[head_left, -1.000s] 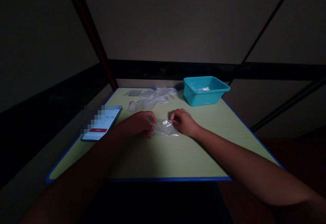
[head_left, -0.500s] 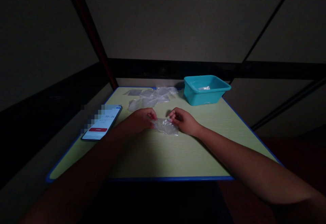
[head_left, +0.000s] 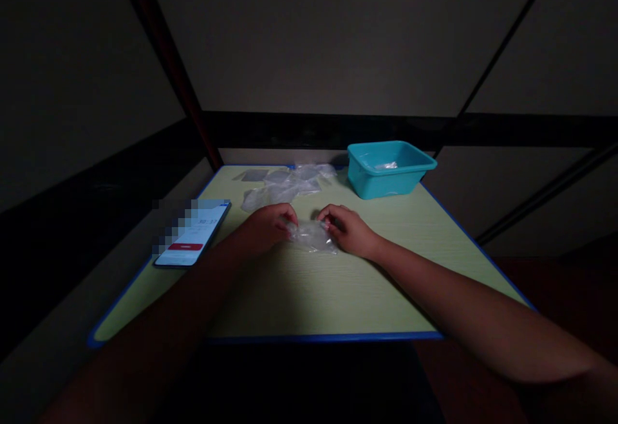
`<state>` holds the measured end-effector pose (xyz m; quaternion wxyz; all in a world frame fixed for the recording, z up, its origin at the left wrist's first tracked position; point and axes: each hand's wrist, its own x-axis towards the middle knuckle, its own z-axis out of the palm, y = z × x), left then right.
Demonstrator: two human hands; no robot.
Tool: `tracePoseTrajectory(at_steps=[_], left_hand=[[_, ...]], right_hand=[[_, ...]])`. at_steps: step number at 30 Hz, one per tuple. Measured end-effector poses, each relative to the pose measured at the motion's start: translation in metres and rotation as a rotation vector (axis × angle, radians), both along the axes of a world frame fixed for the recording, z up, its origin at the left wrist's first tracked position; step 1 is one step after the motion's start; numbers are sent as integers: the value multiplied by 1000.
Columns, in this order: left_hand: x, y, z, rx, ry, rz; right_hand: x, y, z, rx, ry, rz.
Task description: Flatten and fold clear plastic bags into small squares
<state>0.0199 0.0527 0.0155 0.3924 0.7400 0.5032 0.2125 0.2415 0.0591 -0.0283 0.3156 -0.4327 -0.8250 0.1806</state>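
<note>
A clear plastic bag [head_left: 313, 237] is held low over the middle of the table [head_left: 309, 302]. My left hand [head_left: 274, 226] pinches its left end between thumb and fingers. At its upper right corner, my right hand [head_left: 348, 230] grips the film with curled fingers. The plastic is creased and catches the light; whether anything lies inside it I cannot tell. Beyond my hands, several more clear plastic bags [head_left: 282, 186] lie flat and overlapping at the back of the table.
A turquoise plastic basket [head_left: 386, 183] stands at the back right, with some shiny clear plastic [head_left: 387, 166] inside. To the left lies a phone [head_left: 190, 237] with its screen lit, beside my left forearm. The table has a blue edge, and a panelled wall rises behind it.
The bag has shifted and creased differently between my hands, its lower edge slightly higher. My right hand's fingers have closed a little further onto its corner. The basket and the other bags stay put.
</note>
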Motion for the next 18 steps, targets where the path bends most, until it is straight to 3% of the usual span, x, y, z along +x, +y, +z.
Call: tracePoseTrajectory(at_steps=[4,12,14,18], left_hand=[[2,-2,2,38,69,-2],[-5,1,-4,134,223,-32],[-6,2,-4,229,279,5],[5,-5,-6,571,350,98]], right_hand=[[-1,-13,10,76,-185,83],[-2,-33,13,-18,-461,259],[-2,-34,14,-44,-492,275],[-3,-35,17,-79,-567,279]])
